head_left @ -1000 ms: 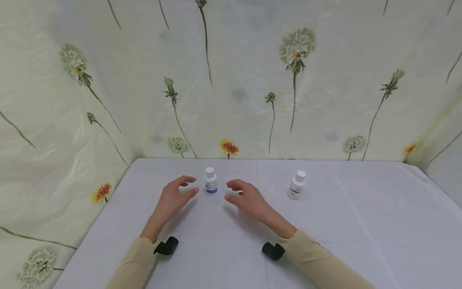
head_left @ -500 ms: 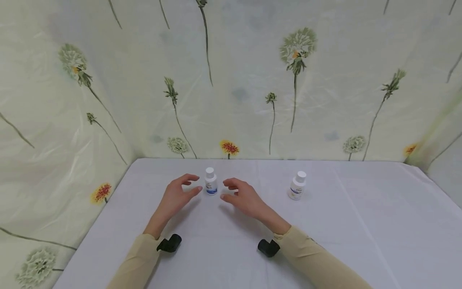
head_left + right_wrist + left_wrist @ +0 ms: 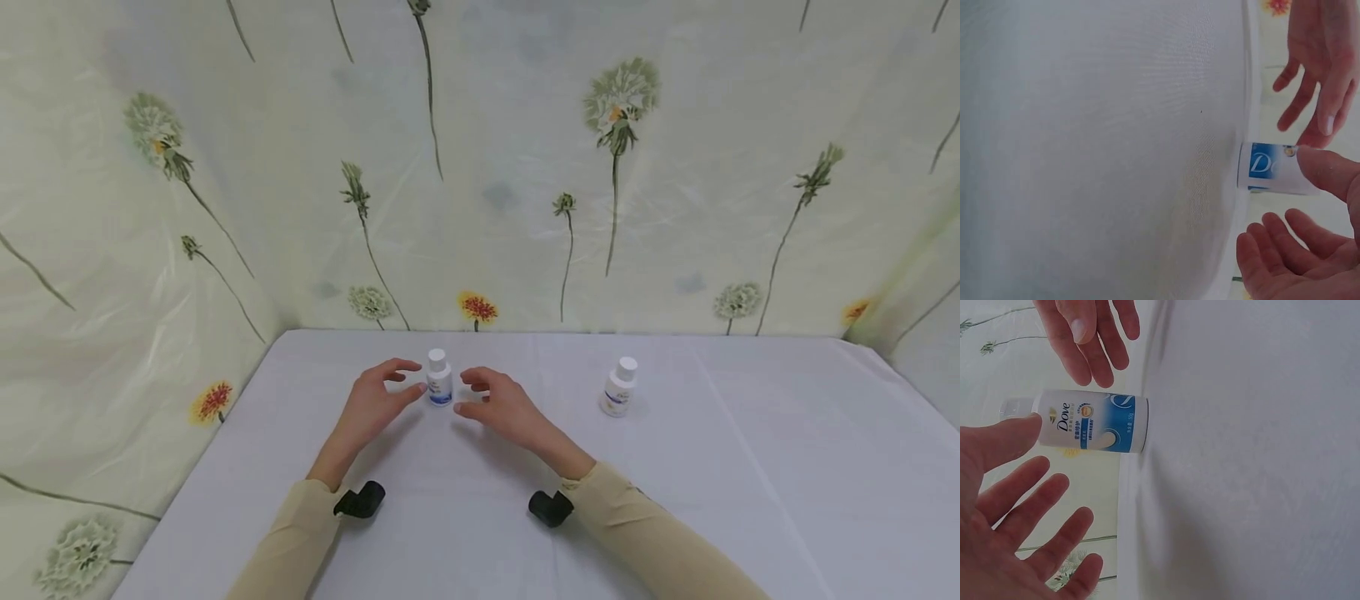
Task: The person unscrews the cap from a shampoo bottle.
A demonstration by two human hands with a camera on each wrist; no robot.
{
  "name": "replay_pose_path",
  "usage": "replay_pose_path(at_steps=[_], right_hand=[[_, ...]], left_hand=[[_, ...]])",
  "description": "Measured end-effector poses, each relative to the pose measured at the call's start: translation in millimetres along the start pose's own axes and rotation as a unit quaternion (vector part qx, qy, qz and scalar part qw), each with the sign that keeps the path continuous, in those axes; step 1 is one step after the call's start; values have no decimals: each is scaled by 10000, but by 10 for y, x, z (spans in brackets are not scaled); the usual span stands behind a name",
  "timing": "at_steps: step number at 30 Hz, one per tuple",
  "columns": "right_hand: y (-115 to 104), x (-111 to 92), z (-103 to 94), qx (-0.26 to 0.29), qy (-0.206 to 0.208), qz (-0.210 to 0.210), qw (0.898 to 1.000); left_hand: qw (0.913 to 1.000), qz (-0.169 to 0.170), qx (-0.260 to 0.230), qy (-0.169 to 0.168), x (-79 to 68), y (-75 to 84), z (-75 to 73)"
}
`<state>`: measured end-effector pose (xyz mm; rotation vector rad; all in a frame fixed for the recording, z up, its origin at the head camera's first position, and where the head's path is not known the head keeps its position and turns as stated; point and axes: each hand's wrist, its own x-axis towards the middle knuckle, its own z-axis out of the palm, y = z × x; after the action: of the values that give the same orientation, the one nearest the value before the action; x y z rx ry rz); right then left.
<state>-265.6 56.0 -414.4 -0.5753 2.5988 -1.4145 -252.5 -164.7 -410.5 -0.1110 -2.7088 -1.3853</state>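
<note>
A small white Dove bottle (image 3: 439,382) with a white cap and a blue lower label stands upright on the table, between my two hands. My left hand (image 3: 378,402) is at its left side, fingers apart and relaxed, the thumb tip right by the bottle's edge in the head view. On the other side my right hand (image 3: 504,407) has its fingers loosely bent toward the bottle, a narrow gap between. In the left wrist view the thumb overlaps the bottle (image 3: 1091,422) near its cap. Neither hand grips anything.
A second white bottle (image 3: 618,387) with a purple-blue label band stands upright to the right of my right hand. A white cloth (image 3: 465,533) covers the table. Behind it hangs a curtain (image 3: 510,150) printed with dandelions. Each wrist wears a black camera (image 3: 551,508).
Both hands have moved inward toward the Dove bottle, the left one rightward and the right one leftward. The two bottles have stayed in place.
</note>
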Motion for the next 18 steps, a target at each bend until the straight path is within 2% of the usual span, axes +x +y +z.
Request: replay_pose_path(at_steps=[5,18], right_hand=[[-5,23,26,-57,10,27,10000],[-10,113,69,206,68,121,9997]], left_hand=[[10000,-12,-56,30,10,13,17],[9990,231,-330,199,68,6,47]])
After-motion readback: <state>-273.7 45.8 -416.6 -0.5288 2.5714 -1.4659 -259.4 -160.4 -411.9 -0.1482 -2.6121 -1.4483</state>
